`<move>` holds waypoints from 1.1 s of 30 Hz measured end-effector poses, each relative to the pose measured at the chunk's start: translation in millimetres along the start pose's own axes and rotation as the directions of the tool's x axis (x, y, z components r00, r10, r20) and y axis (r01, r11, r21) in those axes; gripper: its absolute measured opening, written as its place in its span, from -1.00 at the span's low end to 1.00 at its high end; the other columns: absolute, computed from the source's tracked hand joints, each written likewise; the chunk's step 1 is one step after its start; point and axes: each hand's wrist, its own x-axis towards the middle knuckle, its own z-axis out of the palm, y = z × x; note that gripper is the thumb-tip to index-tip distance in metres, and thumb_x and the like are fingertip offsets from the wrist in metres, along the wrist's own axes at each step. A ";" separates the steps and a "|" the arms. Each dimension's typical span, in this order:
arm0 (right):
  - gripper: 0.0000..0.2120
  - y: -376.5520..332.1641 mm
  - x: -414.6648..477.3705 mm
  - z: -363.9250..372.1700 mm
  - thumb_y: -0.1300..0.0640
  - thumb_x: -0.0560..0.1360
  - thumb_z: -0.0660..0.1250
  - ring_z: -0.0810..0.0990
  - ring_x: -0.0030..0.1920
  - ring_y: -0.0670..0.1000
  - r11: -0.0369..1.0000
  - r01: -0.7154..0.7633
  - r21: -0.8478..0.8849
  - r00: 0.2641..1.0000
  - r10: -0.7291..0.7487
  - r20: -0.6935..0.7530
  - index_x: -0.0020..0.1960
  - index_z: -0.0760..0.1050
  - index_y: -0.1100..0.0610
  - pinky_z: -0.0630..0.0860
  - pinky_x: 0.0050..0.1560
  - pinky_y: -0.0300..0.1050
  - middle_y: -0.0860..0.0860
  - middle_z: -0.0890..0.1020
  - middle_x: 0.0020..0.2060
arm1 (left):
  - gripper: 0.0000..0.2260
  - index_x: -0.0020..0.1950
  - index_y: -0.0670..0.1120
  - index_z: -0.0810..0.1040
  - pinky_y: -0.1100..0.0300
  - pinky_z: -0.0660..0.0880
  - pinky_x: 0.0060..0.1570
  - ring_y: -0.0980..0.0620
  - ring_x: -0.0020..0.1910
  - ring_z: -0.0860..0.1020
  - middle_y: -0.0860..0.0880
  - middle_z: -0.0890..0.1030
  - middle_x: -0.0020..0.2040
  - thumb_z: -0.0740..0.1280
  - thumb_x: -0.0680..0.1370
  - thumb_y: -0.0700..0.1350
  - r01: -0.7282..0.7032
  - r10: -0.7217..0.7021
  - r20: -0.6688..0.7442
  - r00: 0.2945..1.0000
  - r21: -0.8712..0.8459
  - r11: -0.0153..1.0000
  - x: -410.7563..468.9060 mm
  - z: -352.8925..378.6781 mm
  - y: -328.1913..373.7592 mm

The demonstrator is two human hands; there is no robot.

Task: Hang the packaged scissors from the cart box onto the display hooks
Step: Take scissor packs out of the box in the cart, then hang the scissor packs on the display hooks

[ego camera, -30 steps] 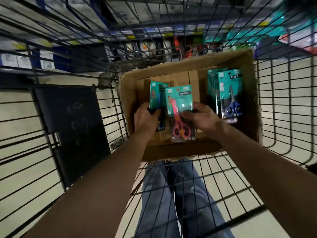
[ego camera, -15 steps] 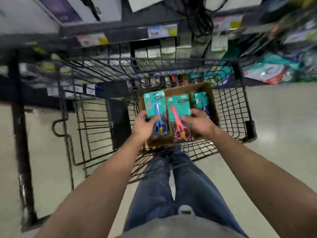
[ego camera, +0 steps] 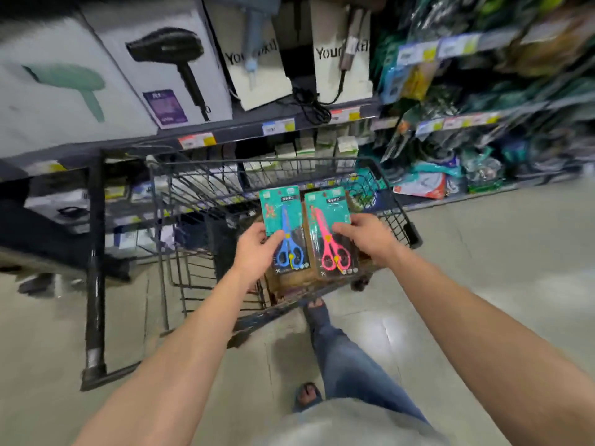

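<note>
My left hand [ego camera: 256,252] grips a teal pack of blue scissors [ego camera: 285,230] by its left edge. Beside it, my right hand [ego camera: 370,236] holds a teal pack of pink scissors [ego camera: 330,233] by its right edge. Both packs stand upright, side by side, above the brown cardboard box [ego camera: 299,278] in the wire cart [ego camera: 206,201]. Most of the box is hidden behind the packs and my hands. Hanging packaged goods [ego camera: 483,101] fill the display at the upper right, blurred; I cannot make out single hooks.
Shelves with hair-dryer boxes [ego camera: 161,69] and price tags run behind the cart. A dark upright post [ego camera: 95,268] stands left of the cart. My jeans leg and sandalled feet [ego camera: 309,394] are on the pale floor, which stretches to the right.
Both hands have lifted the two packs up out of the box. My view has risen and pulled back, so the shelves and the hanging display now show above the cart.
</note>
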 end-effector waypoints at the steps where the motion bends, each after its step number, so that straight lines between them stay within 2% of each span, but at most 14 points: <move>1: -0.91 -5.1 -14.7 -3.4 0.15 0.59 0.41 0.65 -0.34 -0.16 1.000 0.025 0.005 1.000 -0.025 -0.016 -0.09 0.63 0.10 0.53 -0.29 -0.30 -0.20 0.67 -0.39 | -0.85 0.17 -0.11 0.57 0.43 0.58 -0.19 0.19 -0.08 0.65 0.00 0.69 0.02 0.44 0.62 -0.18 -0.032 0.032 0.006 0.999 -0.003 0.999 -9.5 -3.5 5.3; 5: -0.71 -23.6 -68.0 -18.6 0.17 0.60 0.39 0.47 -0.54 -0.24 0.993 0.111 -0.035 0.989 -0.114 -0.090 -0.29 0.51 0.07 0.36 -0.48 -0.33 -0.20 0.54 -0.57 | -0.76 0.27 -0.14 0.58 0.34 0.59 -0.16 0.10 0.01 0.70 -0.03 0.71 0.11 0.43 0.63 -0.11 -0.119 0.120 0.048 0.992 -0.016 0.993 -42.9 -8.9 34.0; 6: -0.71 -27.7 -78.4 -23.9 0.15 0.59 0.41 0.53 -0.51 -0.20 0.991 0.119 -0.054 0.986 -0.125 -0.108 -0.30 0.51 0.09 0.41 -0.46 -0.28 -0.19 0.58 -0.54 | -0.76 0.27 -0.13 0.57 0.37 0.58 -0.21 0.13 -0.01 0.69 -0.02 0.70 0.10 0.43 0.64 -0.10 -0.137 0.138 0.058 0.989 -0.019 0.990 -50.0 -8.1 44.8; 8: -0.78 -41.8 -98.4 -32.1 0.06 0.56 0.44 0.73 -0.27 0.06 0.986 0.158 -0.056 0.975 -0.165 -0.146 -0.15 0.61 0.20 0.63 -0.26 -0.04 -0.01 0.74 -0.30 | -0.78 0.26 -0.09 0.56 0.42 0.56 -0.24 0.18 0.00 0.67 0.00 0.69 0.12 0.42 0.64 -0.08 -0.178 0.180 0.083 0.980 -0.029 0.984 -57.8 -7.3 66.4; 10: -0.69 -55.0 -115.6 -46.5 -0.01 0.53 0.46 0.74 -0.11 0.25 0.981 0.191 -0.037 0.964 -0.195 -0.179 0.03 0.61 0.26 0.64 -0.12 0.13 0.19 0.74 -0.12 | -0.76 0.26 -0.06 0.56 0.34 0.59 -0.11 0.11 0.09 0.67 0.00 0.69 0.16 0.44 0.63 -0.04 -0.232 0.235 0.108 0.966 -0.036 0.972 -66.1 -5.3 93.2; 13: -0.82 -77.5 -138.7 -69.0 0.08 0.57 0.43 0.75 -0.19 0.09 0.966 0.258 -0.022 0.941 -0.257 -0.222 0.04 0.59 0.20 0.65 -0.19 0.01 0.09 0.75 -0.19 | -0.76 0.25 -0.07 0.58 0.11 0.64 0.06 0.05 0.10 0.69 0.00 0.71 0.14 0.45 0.62 -0.05 -0.295 0.299 0.137 0.944 -0.046 0.954 -77.3 1.8 132.8; 15: -0.86 -93.5 -151.6 -85.6 0.10 0.58 0.43 0.75 -0.19 0.05 0.952 0.302 -0.041 0.917 -0.302 -0.261 0.06 0.60 0.16 0.65 -0.18 0.00 0.04 0.75 -0.19 | -0.83 0.19 -0.04 0.58 0.13 0.64 0.08 0.12 0.04 0.69 0.04 0.71 0.09 0.44 0.63 -0.07 -0.345 0.348 0.160 0.924 -0.049 0.937 -85.4 8.3 159.0; 18: -0.83 -111.6 -165.3 -116.2 0.09 0.58 0.43 0.76 -0.11 0.13 0.932 0.361 -0.031 0.887 -0.353 -0.297 0.13 0.60 0.13 0.69 -0.09 0.09 0.06 0.76 -0.10 | -0.82 0.21 -0.03 0.58 0.17 0.58 0.09 0.13 0.06 0.67 0.05 0.70 0.09 0.44 0.62 -0.06 -0.409 0.406 0.188 0.894 -0.024 0.912 -93.9 22.8 196.6; 21: -0.86 -125.3 -181.1 -152.4 0.10 0.60 0.41 0.76 -0.17 0.06 0.918 0.397 -0.007 0.864 -0.376 -0.334 0.12 0.58 0.11 0.65 -0.27 -0.08 0.05 0.76 -0.12 | -0.82 0.22 -0.04 0.57 0.30 0.57 -0.04 0.16 0.03 0.68 0.07 0.70 0.06 0.43 0.63 -0.05 -0.444 0.432 0.225 0.873 0.002 0.896 -100.3 45.1 232.3; 24: -0.81 -133.3 -191.6 -195.2 0.05 0.59 0.41 0.68 -0.30 -0.16 0.905 0.423 -0.046 0.825 -0.406 -0.393 0.16 0.58 0.11 0.48 -0.36 -0.33 -0.02 0.73 -0.16 | -0.82 0.23 -0.04 0.56 0.42 0.55 -0.21 0.24 -0.03 0.65 0.08 0.68 0.04 0.41 0.64 -0.08 -0.468 0.452 0.242 0.859 0.012 0.883 -107.5 76.3 267.0; 26: -0.66 -135.9 -195.8 -228.8 -0.06 0.55 0.44 0.70 -0.20 0.02 0.900 0.431 -0.065 0.795 -0.413 -0.444 0.24 0.57 0.11 0.46 -0.28 -0.21 0.06 0.73 -0.05 | -0.80 0.24 -0.07 0.55 0.44 0.55 -0.22 0.23 -0.03 0.64 0.08 0.67 0.05 0.41 0.65 -0.06 -0.481 0.463 0.261 0.847 0.007 0.877 -108.4 101.1 288.5; 28: -0.67 -138.6 -200.4 -263.1 -0.05 0.55 0.44 0.71 -0.06 0.21 0.894 0.445 -0.046 0.779 -0.412 -0.473 0.20 0.57 0.14 0.51 -0.23 -0.10 0.17 0.72 0.03 | -0.60 0.38 -0.15 0.52 0.31 0.61 -0.02 0.12 0.08 0.68 -0.02 0.68 0.19 0.44 0.62 0.02 -0.500 0.481 0.262 0.837 0.009 0.866 -108.7 125.8 309.4; 30: -0.81 -141.4 -207.3 -298.8 0.05 0.59 0.41 0.71 -0.14 0.07 0.887 0.461 -0.027 0.774 -0.416 -0.477 0.13 0.55 0.13 0.53 -0.31 -0.26 0.09 0.72 -0.01 | -0.47 0.44 -0.16 0.48 0.09 0.64 0.16 0.04 0.14 0.69 -0.09 0.67 0.26 0.46 0.59 0.09 -0.507 0.493 0.265 0.829 -0.017 0.862 -108.7 151.1 330.7; 33: -0.88 -144.3 -212.2 -351.9 0.13 0.61 0.39 0.60 -0.24 -0.18 0.863 0.505 -0.028 0.762 -0.461 -0.455 0.06 0.46 0.08 0.46 -0.43 -0.43 -0.11 0.63 -0.13 | -0.48 0.43 -0.19 0.47 0.13 0.64 0.09 0.04 0.13 0.68 -0.10 0.66 0.26 0.45 0.59 0.09 -0.519 0.507 0.237 0.829 -0.013 0.855 -112.3 191.7 363.1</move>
